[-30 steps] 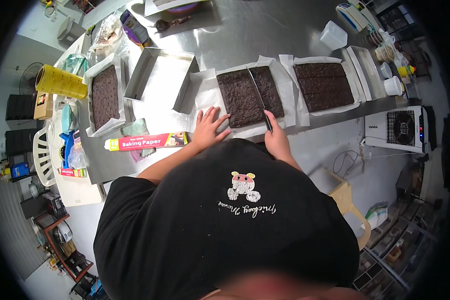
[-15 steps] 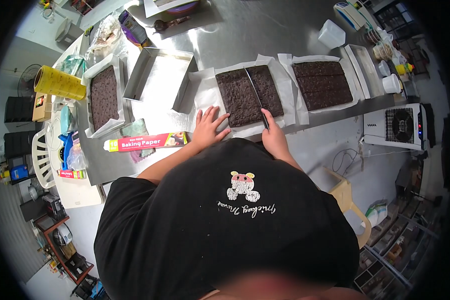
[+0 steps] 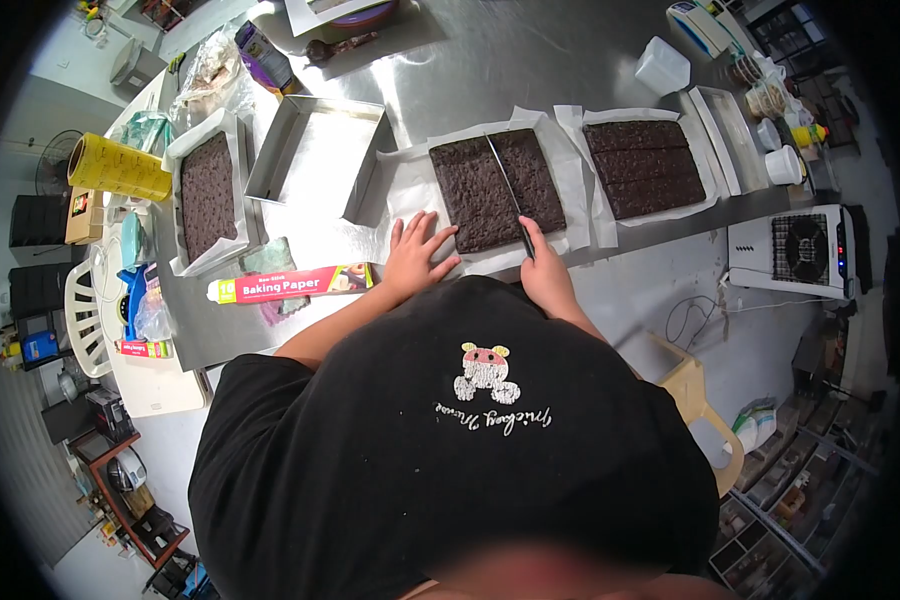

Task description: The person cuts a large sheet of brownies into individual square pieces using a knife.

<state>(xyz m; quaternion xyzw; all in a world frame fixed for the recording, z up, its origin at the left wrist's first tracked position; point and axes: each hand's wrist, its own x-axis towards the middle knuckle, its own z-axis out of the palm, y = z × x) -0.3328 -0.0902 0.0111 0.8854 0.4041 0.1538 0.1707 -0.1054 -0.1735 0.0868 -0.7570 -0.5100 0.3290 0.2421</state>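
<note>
A dark brownie slab (image 3: 470, 190) lies on white baking paper (image 3: 422, 190) in front of me. My right hand (image 3: 547, 270) is wrapped round the black handle of a long knife (image 3: 505, 172), whose blade stretches lengthwise over the slab to its far edge. My left hand (image 3: 418, 255) rests flat with fingers spread on the paper at the slab's near left corner, one fingertip close to its edge. Right of it, a second brownie slab (image 3: 642, 170) on its own paper shows long straight cut lines.
At the left, a lined pan (image 3: 242, 200) holds another brownie. An empty metal pan (image 3: 317, 160) stands between it and the middle slab. A baking paper box (image 3: 290, 285) lies near the table's front edge. Another metal pan (image 3: 735, 145) and a white container (image 3: 663, 68) are at the right.
The knife has shifted very slightly to the left with my right hand, its blade still over the slab. My left hand stays in place.
</note>
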